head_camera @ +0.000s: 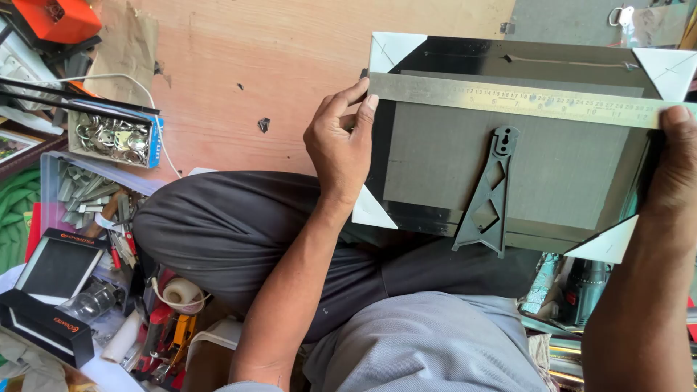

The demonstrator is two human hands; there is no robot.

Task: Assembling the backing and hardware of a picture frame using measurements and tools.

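A black picture frame (406,210) lies face down across my lap, with a grey backing board (566,174), white corner protectors (388,51) and a black metal easel stand (490,199) on its back. A steel ruler (508,98) lies across the upper part of the backing. My left hand (341,141) grips the frame's left edge and pins the ruler's left end with the fingertips. My right hand (675,174) holds the frame's right edge, thumb pressing on the ruler's right end.
A wooden board (239,80) lies beyond my knee. At left are a box of metal rings (116,138), a clear tray of metal clips (87,196), a black box (51,290), a tape roll (181,294) and red tools (163,337). A drill (584,287) lies under the frame.
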